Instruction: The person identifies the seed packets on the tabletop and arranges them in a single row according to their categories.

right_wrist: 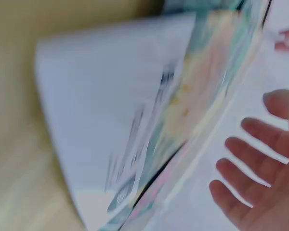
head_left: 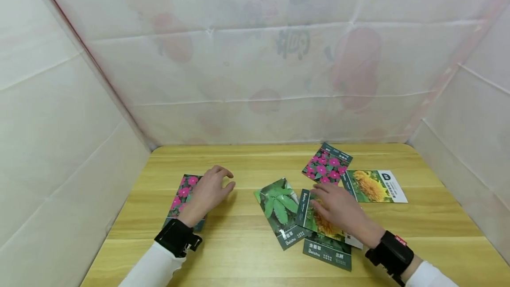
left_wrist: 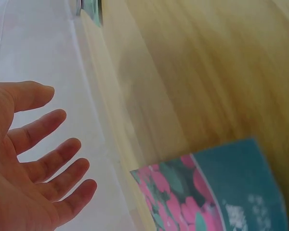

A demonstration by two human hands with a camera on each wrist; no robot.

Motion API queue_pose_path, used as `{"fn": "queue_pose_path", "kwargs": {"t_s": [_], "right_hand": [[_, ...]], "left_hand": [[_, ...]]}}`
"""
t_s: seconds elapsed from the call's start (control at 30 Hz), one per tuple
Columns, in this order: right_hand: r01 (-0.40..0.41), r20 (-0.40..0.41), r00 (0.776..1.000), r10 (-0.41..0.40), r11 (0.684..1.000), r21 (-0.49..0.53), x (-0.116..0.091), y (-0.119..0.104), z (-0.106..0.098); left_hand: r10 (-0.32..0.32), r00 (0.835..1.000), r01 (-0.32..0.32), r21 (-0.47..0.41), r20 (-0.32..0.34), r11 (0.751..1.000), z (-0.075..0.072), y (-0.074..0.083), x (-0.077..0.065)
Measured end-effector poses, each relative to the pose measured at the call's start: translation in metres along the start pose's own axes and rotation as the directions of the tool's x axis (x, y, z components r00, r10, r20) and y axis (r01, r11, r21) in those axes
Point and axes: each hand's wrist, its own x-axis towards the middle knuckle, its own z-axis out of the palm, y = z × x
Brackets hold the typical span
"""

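Near orange-flower packet (head_left: 324,226) lies on the bench (head_left: 243,251) between four and five o'clock in the head view, under the right hand (head_left: 340,207). Right grip: fingers spread, pinching nothing; contact with the packet can't be told. Left hand (head_left: 209,191) hangs over the left pink-flower packet (head_left: 185,196), fingers loosely bent, thumb apart, grip free.

Step, as judged: a reach or a release over the packets; stills don't settle which. Any pick-up from here would call for thumb and fingertips closing on one edge, since the packets look thin; overlaps could drag a neighbour along.

Around the near orange-flower packet: upper leaf packet (head_left: 279,211) at nine o'clock, one corner overlapped; lower leaf packet (head_left: 327,251) at six, tucked partly beneath; far pink-flower packet (head_left: 326,165) at twelve; far orange-flower packet (head_left: 374,186) at two, its corner by the far pink one. Left pink-flower packet sits well apart at nine.

Materials: packets are flat printed rectangles, smooth, dark-green bands, white end on the orange ones. Bench is pale yellow wood-grain, rounded far corners. Back sheet (head_left: 239,70) is whitish, fold-creased, faint red blotches. Black wristbands (head_left: 392,256), white sleeves (head_left: 153,267).
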Motion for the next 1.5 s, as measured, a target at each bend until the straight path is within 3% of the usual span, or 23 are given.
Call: {"fn": "queue_pose_path", "kwargs": {"t_s": [0.3, 0.73, 1.03, 1.3, 1.4, 1.5], "right_hand": [[-0.180, 0.012, 0.984, 0.180, 0.983, -0.022, 0.006, 0.044, -0.004], [-0.286, 0.157, 0.949, 0.272, 0.955, 0.072, 0.007, 0.069, 0.003], [-0.250, 0.134, 0.961, 0.240, 0.966, 0.062, 0.003, 0.072, 0.002], [-0.110, 0.080, 0.990, 0.116, 0.991, -0.074, 0.003, 0.067, -0.001], [-0.083, 0.014, 0.996, 0.085, 0.988, -0.134, 0.006, 0.065, -0.002], [-0.051, -0.103, 0.994, 0.033, 0.982, -0.180, 0.008, 0.064, -0.003]], "left_hand": [[-0.016, 1.000, 0.016, -0.044, 0.008, 0.999, 0.007, 0.001, 0.000], [-0.016, 1.000, 0.015, -0.074, -0.003, 0.997, 0.011, 0.004, -0.002], [-0.022, 1.000, 0.023, -0.084, 0.006, 0.996, 0.009, 0.004, -0.001], [-0.023, 1.000, 0.024, -0.099, 0.009, 0.995, 0.008, 0.004, -0.001], [-0.024, 1.000, 0.025, -0.106, 0.012, 0.994, 0.007, 0.004, 0.000], [-0.022, 1.000, 0.023, -0.109, 0.013, 0.994, 0.006, 0.004, 0.000]]}}
